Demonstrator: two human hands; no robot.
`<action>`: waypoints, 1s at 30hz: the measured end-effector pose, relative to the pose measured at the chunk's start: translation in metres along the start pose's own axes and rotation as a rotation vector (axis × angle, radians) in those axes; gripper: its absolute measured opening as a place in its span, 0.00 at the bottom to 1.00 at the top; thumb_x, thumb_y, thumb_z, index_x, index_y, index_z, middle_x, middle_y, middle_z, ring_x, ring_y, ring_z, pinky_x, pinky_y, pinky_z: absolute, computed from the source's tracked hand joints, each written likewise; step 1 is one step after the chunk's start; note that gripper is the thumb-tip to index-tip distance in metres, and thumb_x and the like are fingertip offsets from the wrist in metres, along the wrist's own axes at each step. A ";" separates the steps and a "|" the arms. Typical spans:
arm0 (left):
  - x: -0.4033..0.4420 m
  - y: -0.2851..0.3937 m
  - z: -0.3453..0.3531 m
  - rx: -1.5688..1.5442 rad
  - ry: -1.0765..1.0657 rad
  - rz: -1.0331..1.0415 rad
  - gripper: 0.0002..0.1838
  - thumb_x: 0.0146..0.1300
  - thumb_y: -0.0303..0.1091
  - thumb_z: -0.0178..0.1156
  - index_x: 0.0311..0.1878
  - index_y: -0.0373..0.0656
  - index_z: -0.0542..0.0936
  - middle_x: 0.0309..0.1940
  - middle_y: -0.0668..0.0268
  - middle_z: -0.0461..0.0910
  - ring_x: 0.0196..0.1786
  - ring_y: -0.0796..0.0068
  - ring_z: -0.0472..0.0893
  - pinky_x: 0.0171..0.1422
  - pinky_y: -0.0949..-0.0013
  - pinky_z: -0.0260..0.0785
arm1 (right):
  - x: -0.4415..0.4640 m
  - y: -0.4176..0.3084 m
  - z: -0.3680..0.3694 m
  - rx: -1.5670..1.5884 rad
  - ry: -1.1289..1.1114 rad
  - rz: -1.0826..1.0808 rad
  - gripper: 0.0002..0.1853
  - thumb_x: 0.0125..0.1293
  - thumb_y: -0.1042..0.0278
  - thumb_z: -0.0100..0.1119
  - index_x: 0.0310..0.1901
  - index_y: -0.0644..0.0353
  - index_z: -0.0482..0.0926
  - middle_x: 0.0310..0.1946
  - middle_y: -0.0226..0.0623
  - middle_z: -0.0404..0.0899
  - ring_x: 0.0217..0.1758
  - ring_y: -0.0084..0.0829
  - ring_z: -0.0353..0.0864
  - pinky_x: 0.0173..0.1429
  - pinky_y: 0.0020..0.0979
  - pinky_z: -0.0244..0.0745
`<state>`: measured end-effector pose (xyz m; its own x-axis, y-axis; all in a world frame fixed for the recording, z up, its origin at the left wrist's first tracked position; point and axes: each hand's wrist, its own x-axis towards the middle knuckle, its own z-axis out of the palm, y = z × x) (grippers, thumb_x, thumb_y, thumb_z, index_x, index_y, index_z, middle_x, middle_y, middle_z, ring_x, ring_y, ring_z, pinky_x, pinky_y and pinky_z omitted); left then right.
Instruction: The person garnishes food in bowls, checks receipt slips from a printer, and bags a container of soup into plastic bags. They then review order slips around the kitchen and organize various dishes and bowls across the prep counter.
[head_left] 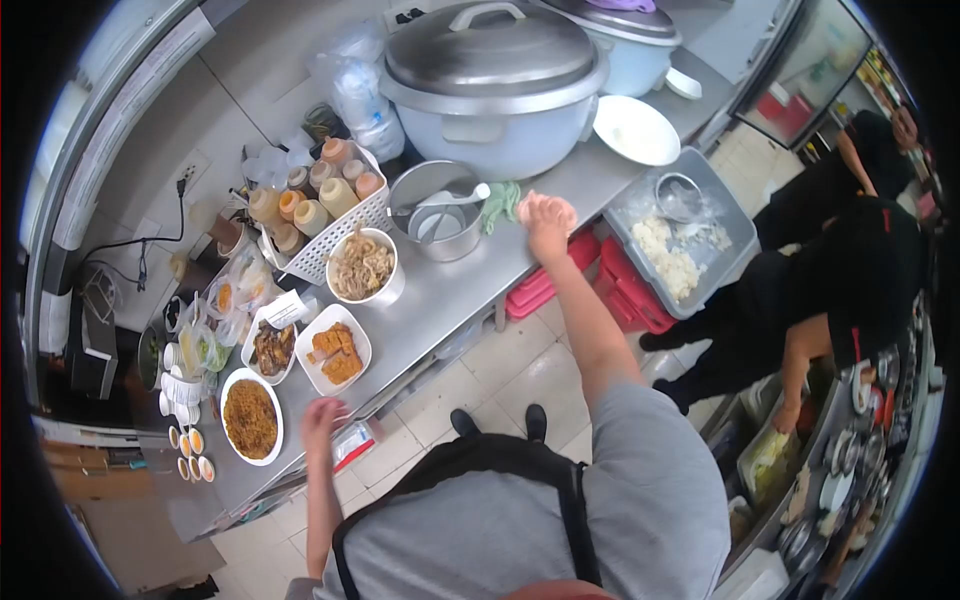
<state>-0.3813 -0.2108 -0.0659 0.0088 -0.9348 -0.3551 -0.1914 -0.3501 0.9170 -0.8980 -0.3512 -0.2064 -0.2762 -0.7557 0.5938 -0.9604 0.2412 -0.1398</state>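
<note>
My right hand (547, 228) is closed on a pink cloth (550, 208) that lies on the steel counter (420, 318). Just left of it are a green cloth (500, 206) and a round metal pot (447, 242) with a white-handled utensil in it. My left hand (325, 415) hangs at the counter's front edge, below a white dish (365, 365) of breaded cutlets (338, 352); its fingers are partly bent and small, and whether they hold anything is unclear.
A large lidded cooker (500, 125) stands at the back, beside a white plate (636, 130). A grey bin (722, 262) of rice is at the counter's right. A basket (350, 222) holds squeeze bottles. Two people in black stand at right, one with a hand (786, 415) in a food container.
</note>
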 end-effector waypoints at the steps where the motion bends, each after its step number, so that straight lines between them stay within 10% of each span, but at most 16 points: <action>1: -0.003 0.007 0.019 0.011 -0.084 -0.036 0.11 0.58 0.37 0.55 0.38 0.40 0.74 0.33 0.66 0.78 0.35 0.76 0.77 0.39 0.72 0.70 | -0.013 -0.007 -0.007 -0.005 -0.027 0.019 0.20 0.56 0.65 0.46 0.52 0.58 0.67 0.50 0.45 0.67 0.55 0.47 0.63 0.58 0.48 0.56; 5: 0.020 0.009 0.079 0.070 -0.527 0.130 0.09 0.60 0.33 0.53 0.40 0.38 0.75 0.33 0.64 0.78 0.37 0.76 0.78 0.41 0.75 0.70 | -0.118 -0.078 -0.051 0.943 -0.333 0.052 0.21 0.58 0.76 0.46 0.55 0.61 0.66 0.40 0.45 0.73 0.47 0.42 0.71 0.55 0.35 0.63; 9: 0.038 0.036 0.132 0.019 -0.692 0.038 0.09 0.61 0.31 0.53 0.41 0.37 0.74 0.35 0.63 0.78 0.36 0.77 0.77 0.41 0.76 0.69 | -0.121 -0.095 -0.145 0.905 -0.481 -0.042 0.14 0.55 0.75 0.52 0.45 0.63 0.74 0.40 0.44 0.77 0.42 0.39 0.77 0.49 0.34 0.70; 11: 0.048 0.056 0.156 0.031 -0.764 0.075 0.09 0.61 0.31 0.52 0.42 0.37 0.73 0.36 0.62 0.78 0.38 0.76 0.77 0.42 0.74 0.70 | -0.099 -0.062 -0.144 1.026 -0.368 0.267 0.14 0.57 0.71 0.51 0.46 0.60 0.75 0.41 0.41 0.77 0.46 0.39 0.75 0.53 0.32 0.66; 13: 0.052 0.074 0.183 0.024 -0.799 0.075 0.09 0.61 0.31 0.51 0.42 0.37 0.73 0.37 0.62 0.77 0.39 0.76 0.77 0.42 0.74 0.70 | -0.042 -0.047 -0.189 0.815 -0.001 0.346 0.15 0.57 0.64 0.51 0.44 0.60 0.76 0.42 0.41 0.77 0.49 0.38 0.73 0.55 0.31 0.64; 19: 0.067 0.133 0.301 0.015 -0.878 0.217 0.09 0.61 0.31 0.51 0.42 0.37 0.73 0.36 0.62 0.77 0.38 0.75 0.77 0.42 0.74 0.69 | -0.024 0.006 -0.063 0.029 -0.092 -0.020 0.24 0.60 0.54 0.46 0.55 0.59 0.65 0.55 0.45 0.64 0.58 0.46 0.61 0.57 0.50 0.55; 30: 0.140 0.166 0.540 0.095 -0.821 0.127 0.10 0.61 0.31 0.52 0.43 0.37 0.73 0.37 0.62 0.77 0.37 0.76 0.77 0.41 0.75 0.69 | 0.118 0.203 0.018 0.230 -0.164 0.122 0.24 0.59 0.53 0.46 0.56 0.55 0.65 0.50 0.36 0.71 0.55 0.37 0.68 0.56 0.43 0.59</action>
<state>-0.9421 -0.3673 -0.0615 -0.7292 -0.6134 -0.3034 -0.2247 -0.2042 0.9528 -1.1258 -0.4023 -0.1787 -0.3744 -0.8223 0.4286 -0.8979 0.2062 -0.3888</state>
